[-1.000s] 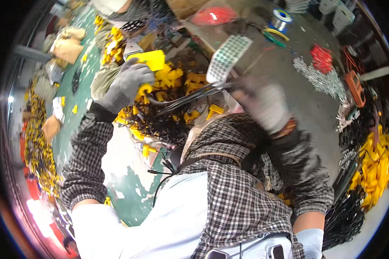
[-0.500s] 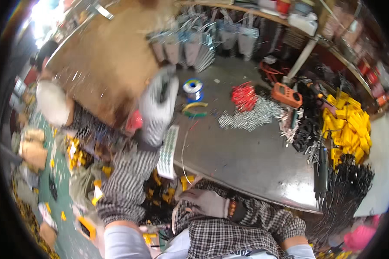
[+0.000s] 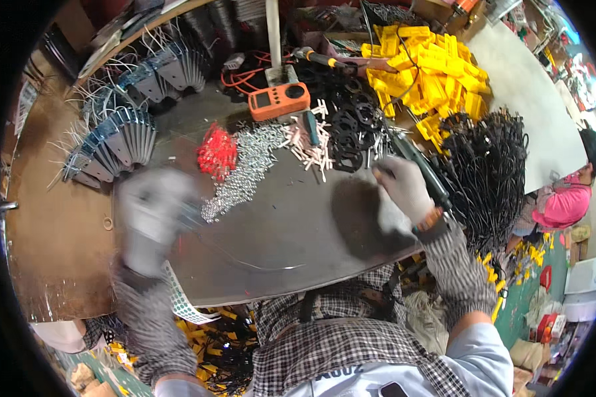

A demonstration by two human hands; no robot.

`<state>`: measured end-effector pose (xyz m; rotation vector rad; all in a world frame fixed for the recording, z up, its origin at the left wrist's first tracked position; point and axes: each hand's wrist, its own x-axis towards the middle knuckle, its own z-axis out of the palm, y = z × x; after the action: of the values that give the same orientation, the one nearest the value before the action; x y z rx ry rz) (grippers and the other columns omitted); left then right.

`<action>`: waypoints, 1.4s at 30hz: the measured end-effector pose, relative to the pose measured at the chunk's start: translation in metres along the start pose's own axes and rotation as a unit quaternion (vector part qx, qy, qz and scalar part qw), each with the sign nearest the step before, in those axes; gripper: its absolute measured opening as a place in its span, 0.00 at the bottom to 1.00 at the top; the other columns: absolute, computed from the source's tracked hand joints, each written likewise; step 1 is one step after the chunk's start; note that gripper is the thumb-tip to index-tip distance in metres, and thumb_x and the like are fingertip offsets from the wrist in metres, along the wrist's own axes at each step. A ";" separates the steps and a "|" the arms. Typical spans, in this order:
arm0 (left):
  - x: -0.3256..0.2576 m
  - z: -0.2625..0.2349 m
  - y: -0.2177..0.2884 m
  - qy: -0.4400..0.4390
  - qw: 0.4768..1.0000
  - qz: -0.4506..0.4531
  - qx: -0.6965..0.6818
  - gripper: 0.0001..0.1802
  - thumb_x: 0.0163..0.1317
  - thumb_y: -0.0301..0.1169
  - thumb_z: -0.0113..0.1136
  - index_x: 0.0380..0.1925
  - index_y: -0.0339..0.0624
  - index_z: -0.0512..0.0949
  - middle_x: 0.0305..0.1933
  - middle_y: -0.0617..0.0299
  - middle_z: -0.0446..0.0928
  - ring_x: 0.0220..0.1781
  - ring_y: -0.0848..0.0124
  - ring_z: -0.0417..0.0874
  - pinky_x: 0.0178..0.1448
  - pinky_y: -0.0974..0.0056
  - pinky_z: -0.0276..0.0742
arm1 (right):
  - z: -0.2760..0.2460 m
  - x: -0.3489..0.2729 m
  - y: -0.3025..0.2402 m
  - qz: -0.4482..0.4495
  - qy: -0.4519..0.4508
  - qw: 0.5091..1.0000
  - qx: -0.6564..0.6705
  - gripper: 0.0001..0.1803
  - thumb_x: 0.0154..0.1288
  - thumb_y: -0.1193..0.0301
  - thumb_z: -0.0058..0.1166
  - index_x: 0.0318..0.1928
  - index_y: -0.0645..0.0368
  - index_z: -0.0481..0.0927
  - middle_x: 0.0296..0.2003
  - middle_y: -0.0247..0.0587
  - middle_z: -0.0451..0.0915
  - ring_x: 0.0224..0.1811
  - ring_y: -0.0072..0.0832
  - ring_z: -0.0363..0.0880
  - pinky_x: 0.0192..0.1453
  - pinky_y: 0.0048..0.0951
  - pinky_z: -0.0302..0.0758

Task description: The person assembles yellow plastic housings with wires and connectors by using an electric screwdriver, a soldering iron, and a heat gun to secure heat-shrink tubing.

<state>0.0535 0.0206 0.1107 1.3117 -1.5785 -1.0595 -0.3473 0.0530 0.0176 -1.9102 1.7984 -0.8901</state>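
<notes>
My left hand (image 3: 157, 208), in a pale glove, hangs over the left part of the dark tabletop (image 3: 278, 225). Motion smears its fingers, so whether it holds anything is unclear. My gloved right hand (image 3: 407, 188) is raised over the table's right side with the fingers curled in; what they pinch, if anything, is hidden. Close beside it lies a dark, long-bodied power screwdriver (image 3: 420, 165). Between the hands are heaps of silver screws (image 3: 245, 169), red small parts (image 3: 217, 152) and pale pink pegs (image 3: 306, 147). Black ring-shaped pieces (image 3: 347, 129) lie beyond my right hand.
An orange multimeter (image 3: 278, 100) sits behind the heaps. Yellow plastic housings (image 3: 430, 66) and bundled black cables (image 3: 487, 149) fill the far right. Metal plates with wires (image 3: 112, 142) stand at the left. A dotted sticker sheet (image 3: 184, 298) overhangs the front edge. Someone in pink (image 3: 563, 204) is at right.
The view has swung to the right. My right hand has risen from the table's front edge to beside the power screwdriver. My left hand is now nearer the screws, still over the left side.
</notes>
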 end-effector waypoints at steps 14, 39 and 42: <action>-0.022 0.191 -0.039 -0.243 0.872 0.174 0.388 0.15 0.53 0.39 0.66 0.38 0.44 0.81 0.42 0.58 0.79 0.42 0.59 0.81 0.47 0.54 0.77 | -0.003 0.016 -0.018 0.085 -0.047 0.993 0.066 0.12 0.58 0.67 0.64 0.33 0.66 0.83 0.22 0.44 0.82 0.23 0.27 0.81 0.32 0.30 0.77; -0.014 0.206 -0.051 -0.329 0.816 0.182 0.438 0.28 0.60 0.53 0.58 0.48 0.41 0.74 0.48 0.48 0.77 0.52 0.51 0.79 0.55 0.52 0.75 | 0.044 -0.109 -0.046 0.014 0.153 0.988 0.004 0.06 0.57 0.73 0.62 0.34 0.60 0.79 0.31 0.48 0.81 0.32 0.45 0.80 0.35 0.37 0.76; -0.051 0.196 -0.056 -0.095 0.914 0.199 0.341 0.32 0.58 0.52 0.60 0.54 0.41 0.72 0.54 0.48 0.75 0.54 0.52 0.77 0.61 0.52 0.70 | 0.051 -0.109 -0.056 0.017 0.081 0.996 0.029 0.06 0.58 0.72 0.60 0.35 0.60 0.79 0.30 0.50 0.80 0.31 0.46 0.80 0.36 0.39 0.76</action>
<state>-0.1073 0.0852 -0.0085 1.2413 -2.3718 -0.3850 -0.2698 0.1588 -0.0046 -1.8114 1.8685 -1.1008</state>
